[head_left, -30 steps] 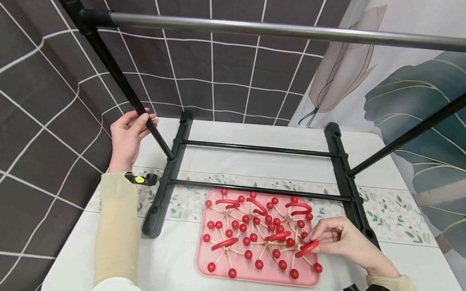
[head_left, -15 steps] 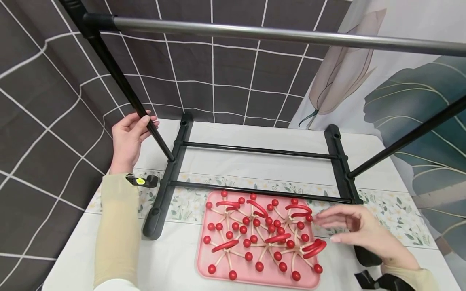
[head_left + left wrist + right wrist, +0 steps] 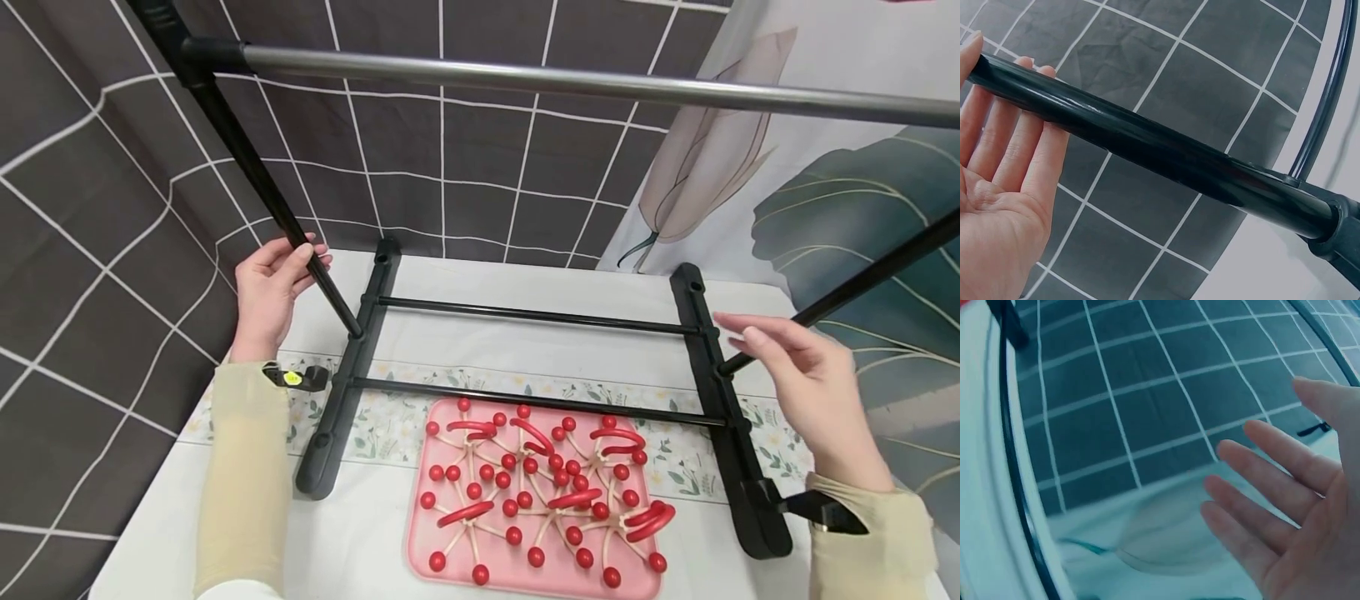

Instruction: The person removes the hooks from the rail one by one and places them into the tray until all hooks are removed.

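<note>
A black rack stands on the white table, with a silver bar (image 3: 525,79) across its top. My left hand (image 3: 266,292) holds the rack's left post (image 3: 251,171), thumb on one side and fingers behind it; the left wrist view shows this hand (image 3: 1010,187) around the black tube (image 3: 1147,147). By the rack's right post (image 3: 885,279) my right hand (image 3: 813,383) is raised with nothing in it, its fingers loosely extended. A pink tray (image 3: 420,542) bears several pale, many-armed pieces tipped with red balls, and red curved rods (image 3: 651,523) lie on top of them.
Two thin black crossbars (image 3: 540,315) join the rack's feet, the front one passing at the tray's far edge. A dark gridded cloth (image 3: 480,167) hangs behind and to the left. A leaf-patterned curtain (image 3: 840,183) hangs at the right.
My right hand has let go of a red curved rod at the tray's right side and moved up and right to the right post. My left hand stays on the left post.
</note>
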`<state>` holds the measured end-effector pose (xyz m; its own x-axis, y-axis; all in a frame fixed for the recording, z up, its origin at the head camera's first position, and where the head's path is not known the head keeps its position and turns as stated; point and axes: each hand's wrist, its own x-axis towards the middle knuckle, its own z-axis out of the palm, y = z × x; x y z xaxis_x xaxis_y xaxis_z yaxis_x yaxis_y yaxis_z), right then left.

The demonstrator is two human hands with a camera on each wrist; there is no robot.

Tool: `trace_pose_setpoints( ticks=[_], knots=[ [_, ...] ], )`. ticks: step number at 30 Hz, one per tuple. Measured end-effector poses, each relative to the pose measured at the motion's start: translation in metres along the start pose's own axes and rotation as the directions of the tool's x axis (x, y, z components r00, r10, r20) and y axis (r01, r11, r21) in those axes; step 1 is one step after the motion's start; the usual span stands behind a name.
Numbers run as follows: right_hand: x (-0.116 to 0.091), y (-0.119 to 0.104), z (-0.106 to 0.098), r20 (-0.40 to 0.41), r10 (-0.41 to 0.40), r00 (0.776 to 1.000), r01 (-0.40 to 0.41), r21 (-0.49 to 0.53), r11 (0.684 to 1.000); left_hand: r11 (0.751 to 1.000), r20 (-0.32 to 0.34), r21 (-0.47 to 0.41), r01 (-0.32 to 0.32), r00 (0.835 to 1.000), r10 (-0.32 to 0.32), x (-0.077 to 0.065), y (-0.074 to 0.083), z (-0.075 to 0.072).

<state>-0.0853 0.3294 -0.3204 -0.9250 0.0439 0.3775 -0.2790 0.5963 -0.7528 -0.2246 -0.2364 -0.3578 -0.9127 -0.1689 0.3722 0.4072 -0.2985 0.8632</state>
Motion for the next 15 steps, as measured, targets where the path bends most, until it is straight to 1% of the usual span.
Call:
trace_pose_setpoints(
  ticks=[2, 4, 5, 8, 10, 11, 12, 13, 14, 15],
  knots=[
    [0.000, 0.002, -0.004, -0.099, -0.030, 0.995, 0.027, -0.034, 0.999, 1.000, -0.005, 0.003, -0.005, 1.000, 0.005, -0.001, 0.000, 0.000],
    [-0.002, 0.006, -0.008, -0.188, -0.055, 0.981, 0.042, -0.075, 0.996, 1.000, -0.010, 0.010, -0.013, 1.000, 0.013, -0.002, 0.001, 0.000],
    [-0.004, 0.009, -0.011, -0.230, -0.071, 0.971, 0.045, -0.113, 0.993, 1.000, -0.013, 0.020, -0.018, 1.000, 0.018, -0.003, 0.002, 0.000],
    [-0.012, 0.021, -0.020, -0.306, -0.119, 0.944, 0.039, -0.257, 0.966, 0.998, -0.017, 0.063, -0.027, 0.999, 0.028, -0.006, 0.004, 0.001],
    [-0.017, 0.032, -0.028, -0.335, -0.156, 0.929, 0.033, -0.347, 0.937, 0.989, -0.021, 0.141, -0.034, 0.999, 0.038, -0.009, 0.005, 0.001],
    [-0.020, 0.038, -0.032, -0.345, -0.166, 0.924, 0.023, -0.383, 0.923, 0.980, -0.023, 0.198, -0.037, 0.999, 0.042, -0.011, 0.006, 0.000],
    [-0.022, 0.043, -0.035, -0.349, -0.163, 0.923, 0.005, -0.412, 0.911, 0.962, -0.021, 0.271, -0.038, 0.999, 0.045, -0.013, 0.007, -0.002],
    [-0.023, 0.048, -0.039, -0.349, -0.138, 0.927, -0.026, -0.426, 0.904, 0.936, -0.017, 0.349, -0.035, 0.999, 0.044, -0.016, 0.008, -0.005],
    [-0.025, 0.053, -0.043, -0.344, -0.113, 0.932, -0.056, -0.445, 0.894, 0.899, -0.011, 0.437, -0.028, 0.999, 0.037, -0.019, 0.008, -0.008],
    [-0.025, 0.057, -0.046, -0.332, -0.082, 0.940, -0.085, -0.459, 0.884, 0.853, -0.006, 0.521, -0.017, 1.000, 0.023, -0.023, 0.009, -0.012]
  ],
)
